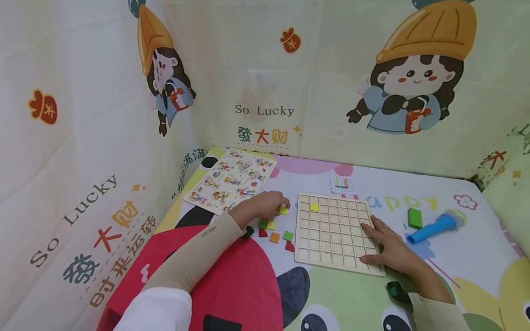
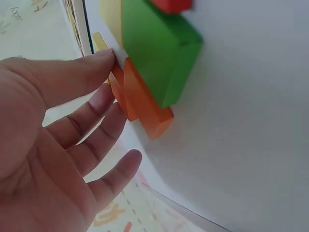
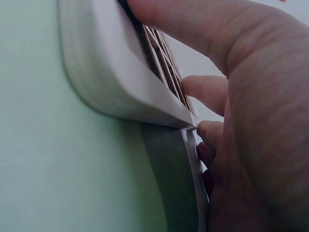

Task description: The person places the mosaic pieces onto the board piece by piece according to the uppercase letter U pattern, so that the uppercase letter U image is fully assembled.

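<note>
Pinching a yellow tile (image 1: 284, 210) left of the board (image 1: 331, 239), the left hand (image 1: 267, 205) could drop it if that edge hold slips, while the right hand (image 1: 391, 248) rests spread-fingered on the board

Left hand (image 2: 53, 133) with a thin orange piece (image 2: 121, 96) between thumb and fingertips, near a green block (image 2: 155, 54).

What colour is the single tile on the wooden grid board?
The tile is yellow; it shows best in the head view.
</note>
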Available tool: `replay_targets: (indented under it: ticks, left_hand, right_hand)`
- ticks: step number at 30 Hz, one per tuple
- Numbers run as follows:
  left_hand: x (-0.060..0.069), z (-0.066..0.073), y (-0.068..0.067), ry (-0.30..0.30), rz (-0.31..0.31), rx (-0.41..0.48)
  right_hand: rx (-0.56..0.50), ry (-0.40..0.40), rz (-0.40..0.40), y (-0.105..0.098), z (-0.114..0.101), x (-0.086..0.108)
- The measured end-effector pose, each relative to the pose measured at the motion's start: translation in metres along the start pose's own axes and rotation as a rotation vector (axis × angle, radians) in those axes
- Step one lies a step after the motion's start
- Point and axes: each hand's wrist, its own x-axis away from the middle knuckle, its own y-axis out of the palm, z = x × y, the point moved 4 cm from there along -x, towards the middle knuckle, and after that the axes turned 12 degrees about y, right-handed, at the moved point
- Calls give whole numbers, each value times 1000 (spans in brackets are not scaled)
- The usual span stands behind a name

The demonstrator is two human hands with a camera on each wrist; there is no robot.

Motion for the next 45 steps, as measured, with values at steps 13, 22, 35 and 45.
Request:
replay_targets:
  ticks: [13, 22, 35, 45]
  left_hand:
    - [-17, -5, -5, -25, -10, -103]
    - [-23, -5, -9, 5, -15, -180]
    - [-30, 24, -17, 150, 70, -234]
    - [-43, 45, -12, 207, 72, -264]
  right_hand:
    - [-7, 7, -5, -1, 0, -2]
    - [-3, 6, 4, 1, 2, -1]
    - [-3, -3, 7, -2, 0, 0]
    - [-11, 8, 1, -1, 0, 1]
